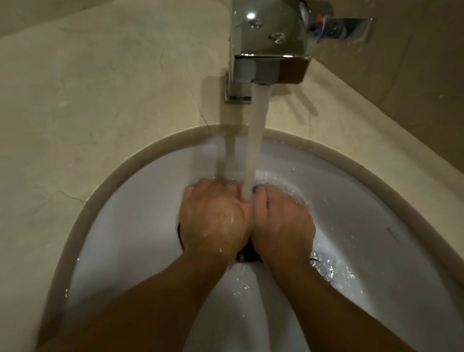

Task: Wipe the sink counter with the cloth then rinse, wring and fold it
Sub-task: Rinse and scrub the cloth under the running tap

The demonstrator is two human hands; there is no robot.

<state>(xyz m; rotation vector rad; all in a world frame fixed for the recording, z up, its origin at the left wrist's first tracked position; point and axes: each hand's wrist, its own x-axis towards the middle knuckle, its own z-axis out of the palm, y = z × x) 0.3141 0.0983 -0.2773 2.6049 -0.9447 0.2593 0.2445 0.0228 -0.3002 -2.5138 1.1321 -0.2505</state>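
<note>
Sink (134, 223) — tap (268, 36) running | left hand (213, 219), right hand (282, 227): fingers curled round bunched dark cloth (246, 255) | water stream (256, 138) lands between hands

— What is running up there?

— A square chrome faucet (269, 30) is pouring a thick white stream of water (256, 138) straight down, and droplets are sitting on its top face.

— Anything beside it?

— A flat lever handle (345, 27) is sticking out to the right, showing a red and a blue mark near its root. A beige wall (436, 68) is rising behind it.

— And lower down?

— Water is splashing and swirling over the white basin (140, 223), and a metal drain (323, 267) is glinting through it, right of centre.
</note>
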